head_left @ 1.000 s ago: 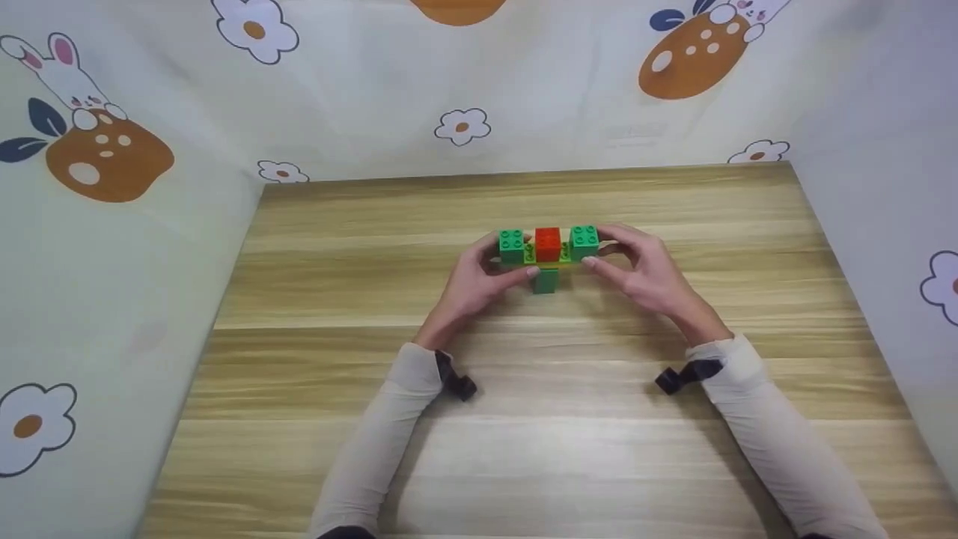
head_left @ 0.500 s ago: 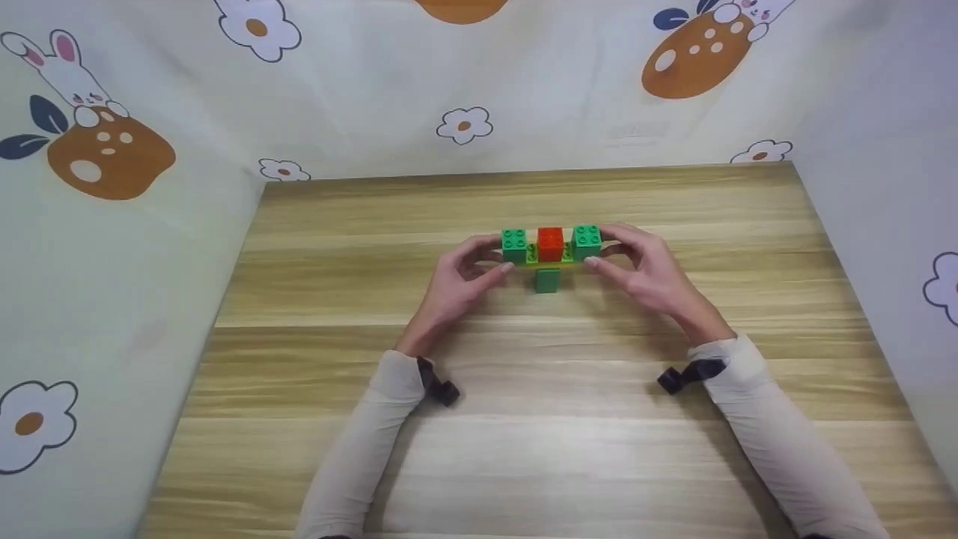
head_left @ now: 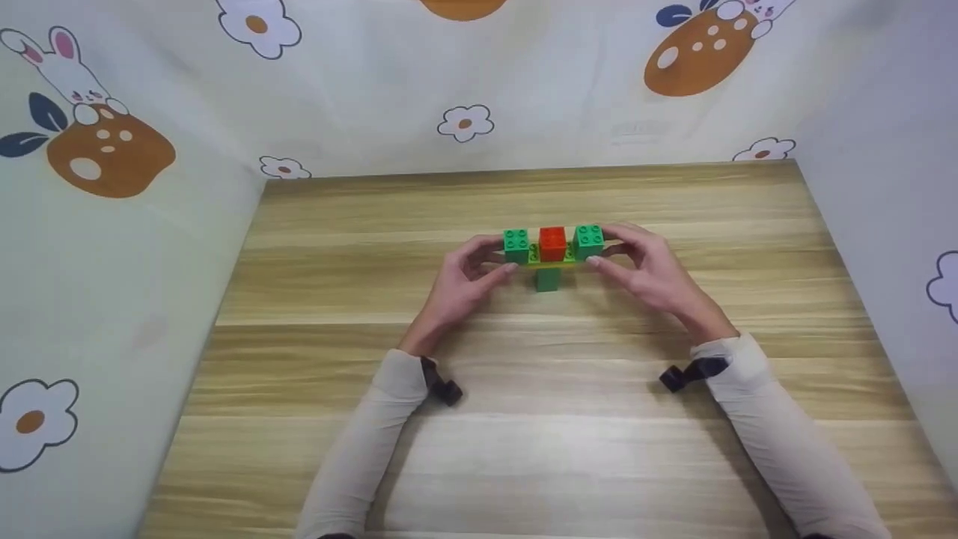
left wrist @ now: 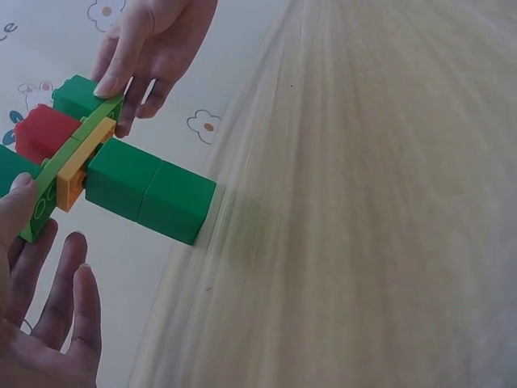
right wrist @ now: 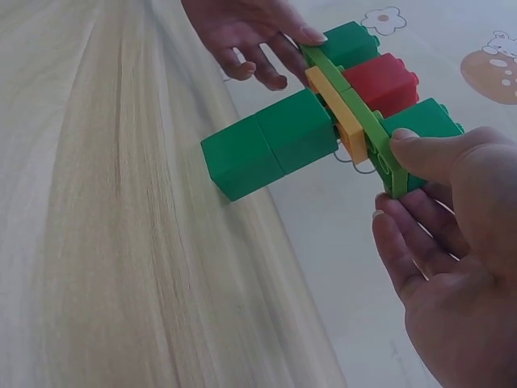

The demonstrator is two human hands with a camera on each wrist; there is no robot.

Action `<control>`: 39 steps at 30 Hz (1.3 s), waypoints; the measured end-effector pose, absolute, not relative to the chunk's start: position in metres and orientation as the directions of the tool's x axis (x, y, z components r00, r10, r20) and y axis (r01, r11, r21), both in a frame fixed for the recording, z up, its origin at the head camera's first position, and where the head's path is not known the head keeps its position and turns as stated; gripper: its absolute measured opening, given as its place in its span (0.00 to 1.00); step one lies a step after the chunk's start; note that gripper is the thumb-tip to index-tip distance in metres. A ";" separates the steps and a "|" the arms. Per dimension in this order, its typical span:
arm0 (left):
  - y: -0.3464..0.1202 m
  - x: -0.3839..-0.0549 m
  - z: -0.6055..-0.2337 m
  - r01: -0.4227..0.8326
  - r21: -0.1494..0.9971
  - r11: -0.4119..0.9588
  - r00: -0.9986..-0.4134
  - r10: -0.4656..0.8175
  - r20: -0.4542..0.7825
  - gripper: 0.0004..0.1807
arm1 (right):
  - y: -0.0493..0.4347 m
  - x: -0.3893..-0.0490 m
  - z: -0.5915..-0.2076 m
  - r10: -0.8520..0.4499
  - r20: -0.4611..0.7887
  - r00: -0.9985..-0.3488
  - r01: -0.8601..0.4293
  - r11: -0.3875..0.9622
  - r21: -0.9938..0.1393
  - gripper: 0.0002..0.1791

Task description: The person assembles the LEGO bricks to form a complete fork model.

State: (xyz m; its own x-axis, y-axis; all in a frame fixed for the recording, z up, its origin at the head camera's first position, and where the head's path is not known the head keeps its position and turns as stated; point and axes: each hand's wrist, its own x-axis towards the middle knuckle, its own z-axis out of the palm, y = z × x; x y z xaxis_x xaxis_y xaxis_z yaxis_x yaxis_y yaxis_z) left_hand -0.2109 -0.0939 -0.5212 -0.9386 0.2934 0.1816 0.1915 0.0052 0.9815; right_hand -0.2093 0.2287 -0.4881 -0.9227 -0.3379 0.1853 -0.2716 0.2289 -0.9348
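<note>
A T-shaped brick build stands on the table between both hands. Its column is two stacked green bricks [left wrist: 176,202], under an orange plate [right wrist: 338,113]. Over that run lime-green plates [right wrist: 376,137], topped by a red brick [head_left: 552,244] in the middle, a left green brick [head_left: 516,245] and a right green brick [head_left: 589,242]. My left hand [head_left: 462,283] pinches the left end, thumb in front and a finger behind, other fingers spread beneath. At the other end, my right hand [head_left: 653,275] pinches in the same way, thumb against the right green brick.
The wood-grain table [head_left: 554,419] stretches toward me and to both sides. Behind it hangs a pale cloth [head_left: 359,90] printed with flowers and rabbits, which also covers both sides. Each sleeve carries a black wrist camera [head_left: 443,385].
My left hand has shifted left, its thumb going from near the middle of the build to the left end. The right hand keeps its hold, and the build stays in place.
</note>
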 end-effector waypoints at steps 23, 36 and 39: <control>-0.095 -0.212 -0.524 0.235 0.970 0.063 -0.935 0.289 0.207 0.21 | 0.228 -0.211 -0.495 -0.334 0.189 -0.923 -0.274 0.228 -0.935 0.27; -0.097 -0.212 -0.526 0.259 0.959 0.115 -0.934 0.284 0.218 0.20 | 0.228 -0.211 -0.498 -0.336 0.202 -0.920 -0.276 0.189 -0.942 0.27; -0.097 -0.212 -0.527 0.258 0.959 0.117 -0.935 0.281 0.217 0.21 | 0.227 -0.211 -0.499 -0.334 0.210 -0.919 -0.280 0.176 -0.944 0.27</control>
